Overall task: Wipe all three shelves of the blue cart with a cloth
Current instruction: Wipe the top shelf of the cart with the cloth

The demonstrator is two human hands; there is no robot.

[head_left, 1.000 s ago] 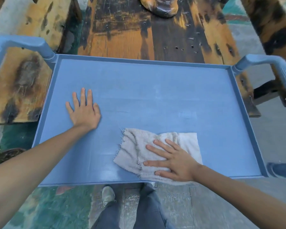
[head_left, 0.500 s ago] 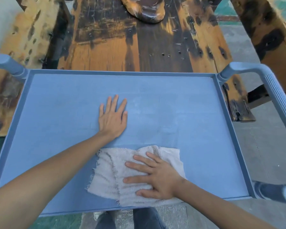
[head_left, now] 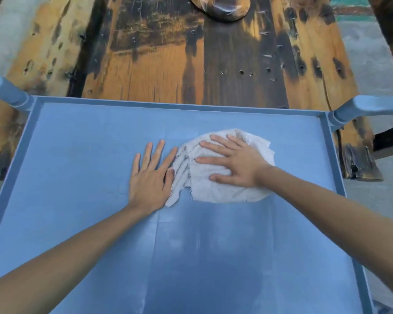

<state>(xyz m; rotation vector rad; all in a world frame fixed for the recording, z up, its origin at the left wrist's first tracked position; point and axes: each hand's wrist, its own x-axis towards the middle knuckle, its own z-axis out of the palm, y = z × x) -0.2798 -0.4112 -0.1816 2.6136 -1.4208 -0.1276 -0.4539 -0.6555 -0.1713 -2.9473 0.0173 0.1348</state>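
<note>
The left hand (head_left: 151, 175) is lying flat, fingers straight and spread, on the top shelf of the blue plastic cart (head_left: 77, 223), its thumb edge touching the left fringe of the frayed off-white cotton cloth (head_left: 216, 177). The cloth is sitting bunched in the far-centre of the shelf, its long axis running left to right. The right hand (head_left: 235, 160) is pressing flat on it, fingers extended toward the left. The nearer shelf area is lying toward the person.

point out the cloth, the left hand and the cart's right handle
cloth (head_left: 216, 189), head view, bare lower part near the front edge
left hand (head_left: 149, 180), head view, back of the hand
right handle (head_left: 368, 107), head view, top of the bar
</note>
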